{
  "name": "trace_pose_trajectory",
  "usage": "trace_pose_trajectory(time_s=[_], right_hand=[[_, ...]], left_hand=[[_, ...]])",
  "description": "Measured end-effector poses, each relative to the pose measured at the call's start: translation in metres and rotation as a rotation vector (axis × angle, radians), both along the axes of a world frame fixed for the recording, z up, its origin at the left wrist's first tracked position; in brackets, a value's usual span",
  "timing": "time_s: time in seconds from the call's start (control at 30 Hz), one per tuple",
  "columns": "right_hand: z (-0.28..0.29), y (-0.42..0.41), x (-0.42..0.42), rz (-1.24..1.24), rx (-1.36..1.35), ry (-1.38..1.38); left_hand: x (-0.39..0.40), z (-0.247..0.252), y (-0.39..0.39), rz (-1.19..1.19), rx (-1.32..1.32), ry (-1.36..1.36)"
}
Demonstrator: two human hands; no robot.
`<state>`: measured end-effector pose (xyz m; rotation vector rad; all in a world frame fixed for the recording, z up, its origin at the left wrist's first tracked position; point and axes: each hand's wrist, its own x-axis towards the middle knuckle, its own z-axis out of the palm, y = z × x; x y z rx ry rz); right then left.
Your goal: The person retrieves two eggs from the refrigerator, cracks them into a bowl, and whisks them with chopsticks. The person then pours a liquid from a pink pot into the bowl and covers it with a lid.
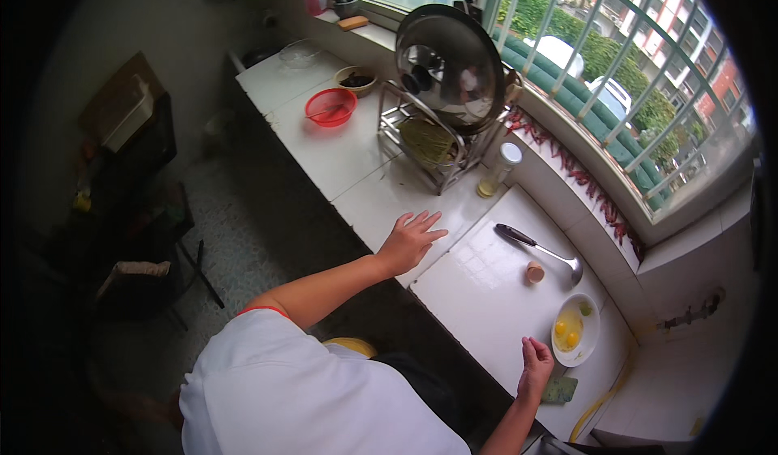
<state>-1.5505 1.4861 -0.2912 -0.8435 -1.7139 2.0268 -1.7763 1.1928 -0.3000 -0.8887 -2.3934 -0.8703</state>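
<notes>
My left hand (412, 242) is over the white tiled counter with its fingers spread and nothing in it. Beside a white bowl (592, 347) is my right hand (536, 361), its fingertips pinched together; whether something small lies between them cannot be told. The bowl holds two raw egg yolks (566, 332) in their whites. Behind it on the counter lie a cracked eggshell (535, 272) and a metal ladle (550, 253) with a black handle. A green patterned pad (559, 389) rests just beyond my right wrist.
A glass jar (498, 172) stands beside a metal rack (425, 142) holding a large pan lid (450, 69). Further left are a red plastic basin (331, 107) and a bowl with dark contents (358, 82). Dried red chillies (574, 172) line the windowsill. A yellow hose (602, 397) runs along the right.
</notes>
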Motion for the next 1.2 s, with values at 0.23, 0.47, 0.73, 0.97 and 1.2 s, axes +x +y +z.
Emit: trace_pose_trajectory(time_s=[0.23, 0.47, 0.73, 0.97, 1.2], right_hand=[[-0.057, -0.034, 0.055, -0.06, 0.049, -0.18], [-0.021, -0.122, 0.028, -0.356, -0.162, -0.057], [-0.032, -0.137, -0.038, -0.355, 0.108, 0.107], [-0.029, -0.207, -0.093, -0.647, 0.103, -0.096], [-0.005, -0.251, -0.093, -0.756, 0.338, -0.305]], left_hand=[[0.032, 0.027, -0.075, -0.015, -0.007, -0.253], [0.009, 0.02, -0.08, 0.072, 0.085, 0.02], [-0.146, 0.036, -0.185, -0.068, 0.378, -0.213], [-0.345, 0.091, -0.175, -0.24, 0.68, -0.358], [-0.507, 0.13, -0.116, -0.42, 0.925, -0.588]])
